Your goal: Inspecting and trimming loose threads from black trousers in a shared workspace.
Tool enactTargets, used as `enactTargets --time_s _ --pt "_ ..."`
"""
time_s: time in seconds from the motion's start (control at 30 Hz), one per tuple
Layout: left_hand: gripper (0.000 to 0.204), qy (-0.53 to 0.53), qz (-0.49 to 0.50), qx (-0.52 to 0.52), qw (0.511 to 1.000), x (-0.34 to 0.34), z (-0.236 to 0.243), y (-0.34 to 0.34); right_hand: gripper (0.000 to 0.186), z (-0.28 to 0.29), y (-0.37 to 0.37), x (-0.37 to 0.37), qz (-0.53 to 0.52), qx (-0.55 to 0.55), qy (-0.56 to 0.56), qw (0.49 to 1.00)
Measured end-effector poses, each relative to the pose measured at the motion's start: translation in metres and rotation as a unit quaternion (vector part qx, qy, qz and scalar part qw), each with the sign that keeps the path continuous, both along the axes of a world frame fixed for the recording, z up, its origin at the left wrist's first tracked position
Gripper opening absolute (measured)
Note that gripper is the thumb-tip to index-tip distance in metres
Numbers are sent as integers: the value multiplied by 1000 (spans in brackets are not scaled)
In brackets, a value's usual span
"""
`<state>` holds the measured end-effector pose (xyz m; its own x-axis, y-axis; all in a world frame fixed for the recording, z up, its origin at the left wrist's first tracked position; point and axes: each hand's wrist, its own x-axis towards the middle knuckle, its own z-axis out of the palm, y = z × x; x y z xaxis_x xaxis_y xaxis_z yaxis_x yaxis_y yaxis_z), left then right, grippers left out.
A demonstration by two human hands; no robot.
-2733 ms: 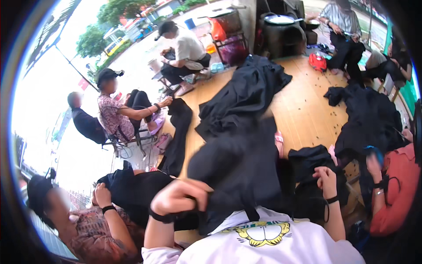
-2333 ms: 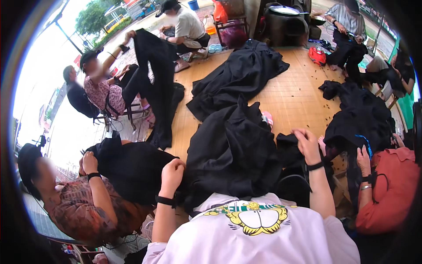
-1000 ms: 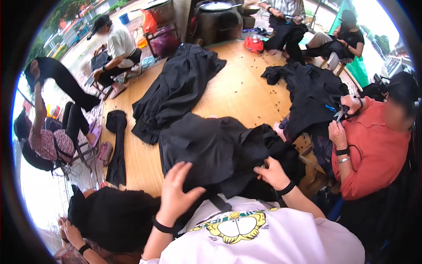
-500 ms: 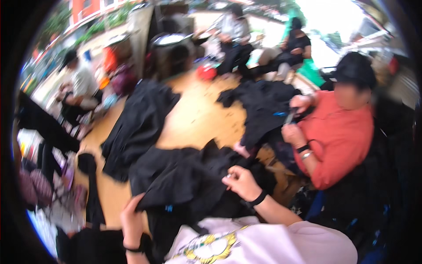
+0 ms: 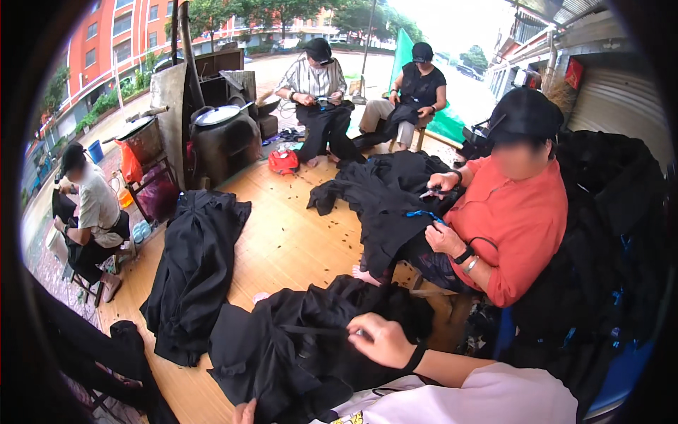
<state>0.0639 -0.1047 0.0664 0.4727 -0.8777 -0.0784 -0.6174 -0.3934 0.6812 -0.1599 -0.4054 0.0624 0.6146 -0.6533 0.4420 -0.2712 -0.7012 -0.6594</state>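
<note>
My right hand point(image 5: 381, 339) is closed around a small metallic object, partly hidden by the fingers, over a heap of black cloth point(image 5: 296, 353). My left hand point(image 5: 244, 411) shows only as a few fingers at the bottom edge, beside that cloth; their grip is unclear. A narrow dark strip lies across the heap, left of my right hand. Another long black garment point(image 5: 194, 275) lies on the wooden board point(image 5: 275, 240), which is scattered with small dark specks.
A co-worker in red point(image 5: 508, 233) holds scissors point(image 5: 432, 192) and a blue strip point(image 5: 421, 214) over black cloth. Three others sit farther back, handling dark cloth. Large pots point(image 5: 226, 145) and a red bag point(image 5: 282, 162) stand behind. Black garments point(image 5: 600, 233) are piled at right.
My view has swung up and right, bringing more street and the red-clad worker into sight. My left hand, on the cloth edge earlier, has dropped mostly out of frame.
</note>
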Motion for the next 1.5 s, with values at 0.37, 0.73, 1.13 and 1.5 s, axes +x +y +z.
enactTargets --time_s 0.37,0.73,1.13,1.5 --pt "82 -129 -58 25 990 7 7 -53 39 -17 42 27 232 32 325 916" --pt "66 9 25 -95 995 26 -9 -25 21 19 -2 -4 2 -66 58 996" --pt "60 -62 131 60 988 16 0 20 26 -19 11 -56 247 134 285 916" --pt "59 185 50 10 981 30 11 21 24 0 -7 21 97 76 135 983"
